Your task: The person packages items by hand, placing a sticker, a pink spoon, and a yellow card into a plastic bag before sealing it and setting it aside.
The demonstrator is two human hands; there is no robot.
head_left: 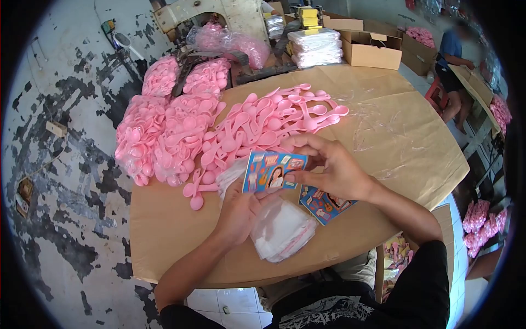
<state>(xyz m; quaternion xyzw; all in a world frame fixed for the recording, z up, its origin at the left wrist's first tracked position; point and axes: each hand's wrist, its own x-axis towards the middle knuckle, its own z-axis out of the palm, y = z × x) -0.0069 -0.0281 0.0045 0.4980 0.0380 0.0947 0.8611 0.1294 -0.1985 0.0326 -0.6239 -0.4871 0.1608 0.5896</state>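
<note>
A blue printed card (262, 174) with colourful pictures is held up above the table. My right hand (331, 167) pinches its right side between thumb and fingers. My left hand (239, 213) is closed at the card's lower left edge; whether it also grips plastic film cannot be made out. More printed cards (327, 206) of the same kind lie on the table under my right wrist. Just below the held card is a stack of clear plastic bags (285, 233). More whitish plastic (230, 176) shows behind my left hand. Loose pink spoons (268, 120) are heaped beyond both hands.
Bagged pink spoons (164, 131) pile up on the left of the brown-covered table (400, 142). At the back stand a machine (241, 22), white plastic packs (315, 46) and a cardboard box (372, 52). Another person (452, 71) sits at the far right.
</note>
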